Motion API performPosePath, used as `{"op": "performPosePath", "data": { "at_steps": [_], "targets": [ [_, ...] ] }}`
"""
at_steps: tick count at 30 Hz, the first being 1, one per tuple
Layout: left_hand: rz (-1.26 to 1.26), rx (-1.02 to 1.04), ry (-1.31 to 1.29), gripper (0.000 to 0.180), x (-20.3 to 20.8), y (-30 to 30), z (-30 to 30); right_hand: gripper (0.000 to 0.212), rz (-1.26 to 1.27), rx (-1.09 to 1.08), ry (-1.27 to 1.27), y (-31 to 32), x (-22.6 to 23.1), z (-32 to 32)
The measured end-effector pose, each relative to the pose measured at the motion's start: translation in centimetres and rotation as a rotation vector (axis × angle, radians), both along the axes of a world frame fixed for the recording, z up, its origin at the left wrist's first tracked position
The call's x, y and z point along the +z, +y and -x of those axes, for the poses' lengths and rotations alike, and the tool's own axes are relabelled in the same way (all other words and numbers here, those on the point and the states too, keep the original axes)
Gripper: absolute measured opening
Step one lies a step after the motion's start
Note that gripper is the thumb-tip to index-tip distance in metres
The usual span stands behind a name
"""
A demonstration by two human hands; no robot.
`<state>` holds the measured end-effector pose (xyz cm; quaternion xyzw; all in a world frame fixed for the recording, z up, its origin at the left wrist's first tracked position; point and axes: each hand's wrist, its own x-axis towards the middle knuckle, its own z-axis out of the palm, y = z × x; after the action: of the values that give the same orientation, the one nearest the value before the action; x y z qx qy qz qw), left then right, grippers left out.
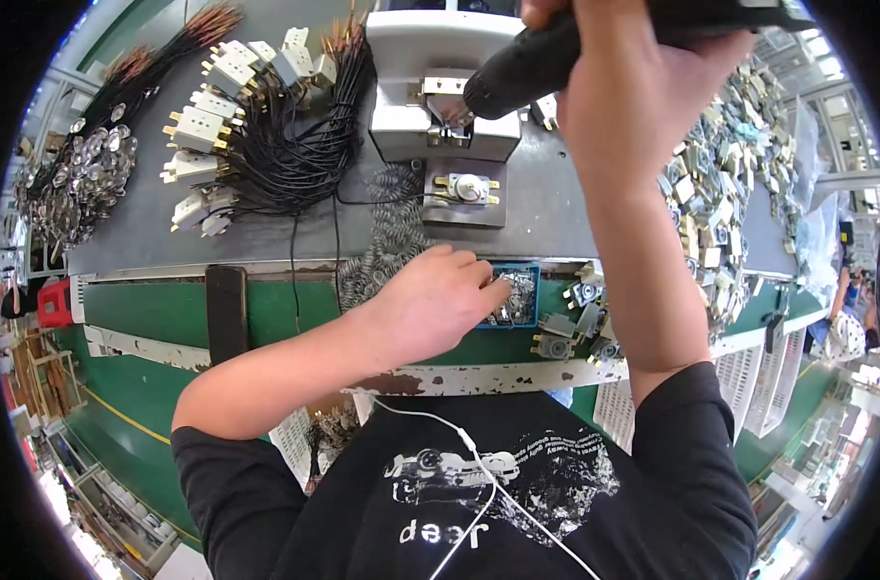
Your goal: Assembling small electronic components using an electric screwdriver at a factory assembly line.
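Observation:
My right hand (624,106) is wrapped round a black power screwdriver (517,72), its nose pointing left at the metal fixture (392,116). A white block with brass-coloured terminals (447,87) sits in the fixture, by the tool's tip. Over the small blue tray (538,295) of tiny metal parts (519,290) is my left hand (445,295), fingers curled and pressed together at its left side; whatever they hold is hidden. Just in front of the fixture, a small switch-like part with a round white centre (469,188) lies on a metal block with a black wire at its left.
Loose springs (392,208) are heaped left of the fixture. Black wires (300,159) with white connector blocks (200,128) lie farther left, beside shiny metal discs (97,164). A big pile of small components (716,213) covers the right side. A dark flat object (227,314) rests at the front edge.

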<state>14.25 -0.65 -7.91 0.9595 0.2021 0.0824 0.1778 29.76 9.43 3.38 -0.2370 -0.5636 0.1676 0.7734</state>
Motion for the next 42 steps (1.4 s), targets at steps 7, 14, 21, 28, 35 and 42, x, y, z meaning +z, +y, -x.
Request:
{"op": "performPosePath", "data": {
  "at_steps": [7, 14, 21, 28, 35, 42],
  "targets": [
    [0.012, -0.008, -0.032, 0.02, -0.4, 0.2, 0.8, 0.025, 0.184, 0.079, 0.095, -1.2, 0.0, 2.6],
    [0.021, -0.003, -0.105, 0.008, -0.7, 0.3, 0.2, 0.029, -0.375, 0.521, 0.123, 3.7, -2.0, 1.9],
    [0.082, -0.022, -0.084, 0.013, -0.1, 0.5, 0.2, 0.064, -0.428, 0.426, 0.144, 4.0, -1.3, 3.2],
    [0.124, -0.037, -0.085, 0.015, -0.1, 0.6, 0.4, 0.073, 0.114, 0.094, 0.012, -0.2, -0.2, 5.1],
    [-0.088, 0.19, -0.32, 0.01, 3.4, 2.9, 2.5, 0.066, 0.222, 0.334, 0.064, -1.8, 0.4, 4.2],
    [-0.253, 0.345, -0.288, 0.014, 1.5, 6.0, 2.8, 0.049, -0.368, 0.528, 0.046, 1.6, -0.8, 1.5]
  ]
}}
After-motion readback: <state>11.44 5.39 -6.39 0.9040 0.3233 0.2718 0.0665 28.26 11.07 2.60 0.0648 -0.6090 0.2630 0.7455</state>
